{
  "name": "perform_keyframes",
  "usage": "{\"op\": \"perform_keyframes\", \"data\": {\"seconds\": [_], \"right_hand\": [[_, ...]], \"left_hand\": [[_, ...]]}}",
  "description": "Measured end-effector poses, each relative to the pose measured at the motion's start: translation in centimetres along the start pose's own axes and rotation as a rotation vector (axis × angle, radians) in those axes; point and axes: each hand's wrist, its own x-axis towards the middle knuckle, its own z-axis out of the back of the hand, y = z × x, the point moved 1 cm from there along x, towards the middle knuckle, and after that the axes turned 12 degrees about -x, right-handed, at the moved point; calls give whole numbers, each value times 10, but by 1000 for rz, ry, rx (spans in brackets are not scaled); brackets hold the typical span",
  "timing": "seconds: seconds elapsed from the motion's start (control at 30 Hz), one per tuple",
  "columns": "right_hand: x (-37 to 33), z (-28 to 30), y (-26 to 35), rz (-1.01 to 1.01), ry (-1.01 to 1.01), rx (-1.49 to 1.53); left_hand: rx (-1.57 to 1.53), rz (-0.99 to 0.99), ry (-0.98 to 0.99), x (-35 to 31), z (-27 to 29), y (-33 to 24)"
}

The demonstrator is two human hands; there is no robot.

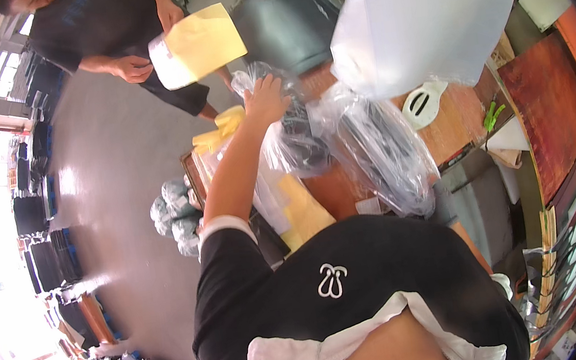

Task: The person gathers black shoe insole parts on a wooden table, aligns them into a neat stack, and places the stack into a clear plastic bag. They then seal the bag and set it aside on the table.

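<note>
My left hand [266, 101] reaches forward with its fingers bent over the bunched top of a clear plastic bag [301, 139] that has something dark inside. A second clear plastic bag [384, 146], also with dark contents, lies to its right on the brown tabletop [450, 124]. Near my left forearm lie yellow and white sheets [299, 211]. My right hand is not in view. Across the table, another person's hands [134, 68] hold a flat yellow and white sheet or packet [203, 43].
A large translucent plastic sheet [425, 12] stands at upper right, near a white slotted piece [424, 104] and a small bright green tool [492, 115]. A black chair-like shape [287, 25] is beyond. Grey wrapped bundles [176, 208] sit left; dark stacks [43, 264] line the wall.
</note>
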Motion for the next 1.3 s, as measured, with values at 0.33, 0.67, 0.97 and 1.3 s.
{"op": "perform_keyframes", "data": {"seconds": [0.33, 0.67, 0.97, 1.3], "right_hand": [[9, 6, -4, -2, -117, -62], [24, 18, -18, 105, -15, 95], [25, 19, -34, 273, -249, -264], [26, 20, -37, 267, -293, -480]], "left_hand": [[-163, 415, -6, 17, 6, 71], [2, -190, -546, -65, 50, -16], [-286, -400, -254, 2, -79, -107], [-983, -45, -64, 81, -141, -49]]}}
